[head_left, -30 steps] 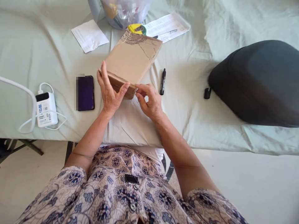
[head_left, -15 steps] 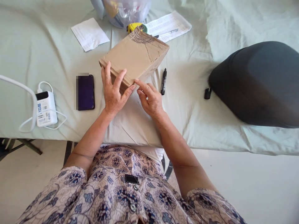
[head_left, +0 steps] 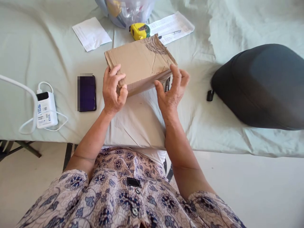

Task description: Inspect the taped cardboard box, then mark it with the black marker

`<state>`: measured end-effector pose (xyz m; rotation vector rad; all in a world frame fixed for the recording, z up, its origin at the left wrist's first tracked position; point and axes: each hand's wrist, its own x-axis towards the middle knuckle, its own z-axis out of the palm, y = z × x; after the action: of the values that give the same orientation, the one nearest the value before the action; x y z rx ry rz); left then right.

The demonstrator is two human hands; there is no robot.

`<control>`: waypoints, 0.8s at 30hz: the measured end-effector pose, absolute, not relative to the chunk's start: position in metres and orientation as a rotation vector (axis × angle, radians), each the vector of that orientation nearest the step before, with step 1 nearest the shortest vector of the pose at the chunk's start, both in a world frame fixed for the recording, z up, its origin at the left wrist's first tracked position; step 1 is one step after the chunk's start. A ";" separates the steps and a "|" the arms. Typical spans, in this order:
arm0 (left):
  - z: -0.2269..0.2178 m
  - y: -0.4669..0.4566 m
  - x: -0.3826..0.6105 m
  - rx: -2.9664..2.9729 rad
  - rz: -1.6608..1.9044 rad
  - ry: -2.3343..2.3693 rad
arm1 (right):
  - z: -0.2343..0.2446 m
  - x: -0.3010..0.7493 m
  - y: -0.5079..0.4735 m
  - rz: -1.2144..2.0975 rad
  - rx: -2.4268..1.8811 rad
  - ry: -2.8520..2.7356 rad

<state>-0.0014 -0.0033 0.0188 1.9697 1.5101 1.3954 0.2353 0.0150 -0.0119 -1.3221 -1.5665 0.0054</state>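
Observation:
A brown cardboard box (head_left: 140, 61) with dark scribbled lines at its far right end sits in front of me, slightly tilted. My left hand (head_left: 114, 91) grips its left end, fingers bent over the top edge and thumb by the near corner. At the other end is my right hand (head_left: 172, 90), fingers spread, with the index fingertip at the right corner and the thumb near the front side. Behind that hand a black marker (head_left: 167, 84) is mostly hidden. Just beyond the box lies a yellow and green tape measure (head_left: 140, 31).
To the left lie a dark phone (head_left: 87, 93) and a white power bank (head_left: 47, 110) with a cable. Behind are a folded paper (head_left: 92, 34), a printed sheet (head_left: 185, 27) with a pen (head_left: 171, 33), and a clear tub (head_left: 130, 12). A black cap (head_left: 210, 95) and large dark rounded object (head_left: 261, 85) are right.
The box has turned clockwise, uncovering more of the tape measure. My right hand has moved from the near corner to the right corner and spread its fingers. My left hand stays at the left end.

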 end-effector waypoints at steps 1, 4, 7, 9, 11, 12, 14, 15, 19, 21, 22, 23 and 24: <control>0.021 -0.005 0.000 1.956 1.375 1.518 | -0.011 0.235 0.016 -0.033 -1.338 -1.545; 0.025 -0.008 0.003 1.920 1.357 1.527 | -0.011 0.233 0.015 0.009 -1.343 -1.526; 0.024 -0.008 0.006 1.920 1.381 1.502 | -0.013 0.229 0.011 0.112 -1.312 -1.548; 0.022 -0.007 0.008 1.922 1.398 1.497 | -0.014 0.227 0.008 0.144 -1.297 -1.541; 0.020 -0.005 0.009 1.900 1.417 1.528 | -0.014 0.224 0.006 0.155 -1.288 -1.527; 0.019 -0.005 0.010 1.883 1.424 1.549 | -0.014 0.223 0.005 0.157 -1.287 -1.521; 0.019 -0.006 0.010 1.858 1.436 1.569 | -0.012 0.223 0.003 0.164 -1.290 -1.508; 0.019 -0.006 0.010 1.850 1.439 1.569 | -0.011 0.223 0.003 0.170 -1.293 -1.500; 0.021 -0.008 0.008 1.847 1.448 1.548 | -0.009 0.230 0.004 0.222 -1.285 -1.468; 0.020 -0.007 0.006 1.850 1.461 1.553 | -0.011 0.235 0.008 0.248 -1.262 -1.449; 0.020 -0.006 0.006 1.847 1.468 1.563 | -0.013 0.237 0.010 0.259 -1.248 -1.432; 0.019 -0.005 0.005 1.840 1.473 1.576 | -0.016 0.239 0.013 0.269 -1.237 -1.412; 0.018 -0.004 0.003 1.834 1.480 1.589 | -0.019 0.241 0.015 0.284 -1.231 -1.388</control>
<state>0.0035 -0.0042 0.0178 1.8336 1.5895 1.4795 0.2407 0.0155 -0.0188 -1.2306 -1.3877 0.2840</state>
